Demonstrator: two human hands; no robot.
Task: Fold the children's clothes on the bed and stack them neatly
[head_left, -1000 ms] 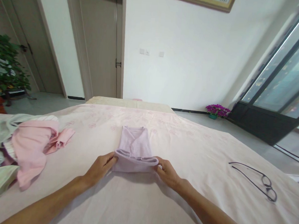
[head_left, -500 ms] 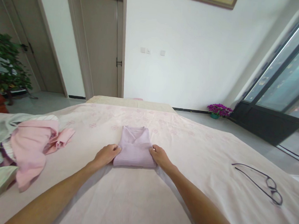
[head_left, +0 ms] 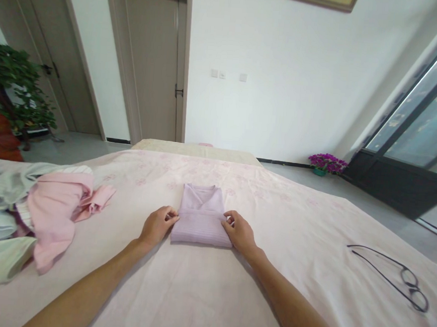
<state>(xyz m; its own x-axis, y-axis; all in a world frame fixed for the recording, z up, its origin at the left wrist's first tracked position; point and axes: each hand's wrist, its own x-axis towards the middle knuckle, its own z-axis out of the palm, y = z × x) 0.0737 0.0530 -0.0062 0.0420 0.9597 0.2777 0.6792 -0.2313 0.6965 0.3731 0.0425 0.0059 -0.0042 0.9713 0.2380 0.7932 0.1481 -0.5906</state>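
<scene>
A lilac ribbed V-neck top (head_left: 202,227) lies folded into a neat rectangle on the pink bedspread (head_left: 178,291), its neckline pointing away from me. At its left edge, the thumb and fingers of my left hand (head_left: 158,224) are pinched on the upper corner of the front fold. My right hand (head_left: 240,231) grips the matching corner on the right side, thumb and fingertips curled onto the cloth. The fold's top edge runs straight between both hands, just below the V of the neck.
Rumpled clothes in pink (head_left: 58,211), grey and pale green are heaped on the left side of the bed. Black-framed glasses (head_left: 395,273) rest at the right. Beyond the bed stand purple flowers (head_left: 326,163), a closed door (head_left: 154,67) and a leafy plant (head_left: 15,84).
The fold's upper edge has become straighter and sharper across the top. Both hands have shifted slightly at its corners, fingers more curled. The whole view has turned a little to the left.
</scene>
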